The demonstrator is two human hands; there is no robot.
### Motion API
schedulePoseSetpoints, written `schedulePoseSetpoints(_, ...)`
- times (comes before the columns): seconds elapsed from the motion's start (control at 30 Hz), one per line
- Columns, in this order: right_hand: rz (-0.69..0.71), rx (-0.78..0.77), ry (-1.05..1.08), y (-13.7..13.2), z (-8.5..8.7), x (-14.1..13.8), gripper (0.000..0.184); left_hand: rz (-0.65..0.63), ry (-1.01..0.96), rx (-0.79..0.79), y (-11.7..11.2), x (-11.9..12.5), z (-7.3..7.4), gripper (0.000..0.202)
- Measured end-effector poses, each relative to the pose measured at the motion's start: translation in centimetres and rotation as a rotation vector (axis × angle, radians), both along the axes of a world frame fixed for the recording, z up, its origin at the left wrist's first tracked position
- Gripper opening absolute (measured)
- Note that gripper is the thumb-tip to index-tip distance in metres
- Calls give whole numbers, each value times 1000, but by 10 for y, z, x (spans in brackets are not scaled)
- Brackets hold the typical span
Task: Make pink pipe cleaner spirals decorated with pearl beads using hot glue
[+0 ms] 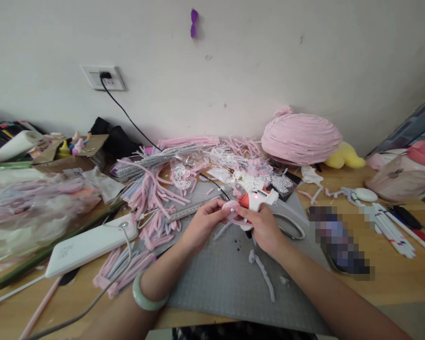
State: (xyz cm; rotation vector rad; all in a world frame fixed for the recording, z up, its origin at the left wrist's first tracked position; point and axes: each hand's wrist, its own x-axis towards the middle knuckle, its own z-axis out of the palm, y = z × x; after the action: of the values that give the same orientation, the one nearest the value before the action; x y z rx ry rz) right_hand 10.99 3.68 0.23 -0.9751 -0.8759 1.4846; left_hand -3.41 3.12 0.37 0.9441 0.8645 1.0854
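Note:
Both my hands meet above a grey cutting mat (230, 283). My left hand (202, 225), with a pale green bangle on its wrist, pinches the left edge of a small round pink piece (231, 210). Closed as well, my right hand (264, 227) holds the same piece from the right. Just behind my fingers lies a white and red glue gun (258, 197) with a small red light. A white pipe cleaner (262, 273) lies on the mat below my right hand.
Pink pipe cleaner pieces (152, 198) are heaped left of the mat, beside a metal ruler (189, 211) and a white power bank (88, 244). A large pink coiled dome (300, 137) sits at the back right. Pens (393, 231) lie right. A cardboard box (69, 156) stands back left.

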Motion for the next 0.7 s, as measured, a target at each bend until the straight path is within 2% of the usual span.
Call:
schedulePoseSetpoints(0.13, 7, -17, 18, 0, 3, 0, 29, -21, 14, 10, -1, 0, 2, 17)
schedulePoseSetpoints(0.3, 49, 11, -43, 1, 4, 1, 25, -15, -180, -72, -2, -1, 7, 19)
schedulePoseSetpoints(0.43, 1, 57, -164, 1, 6, 8, 26, 73, -267, -123, 3, -6, 9, 22)
schedulePoseSetpoints(0.53, 47, 171, -294, 1, 13, 17, 27, 173, -269, -92, 8, -11, 9, 17)
schedulePoseSetpoints(0.7, 56, 288, -513, -1, 22, 25, 17, 269, -228, -28, 11, -18, 11, 17)
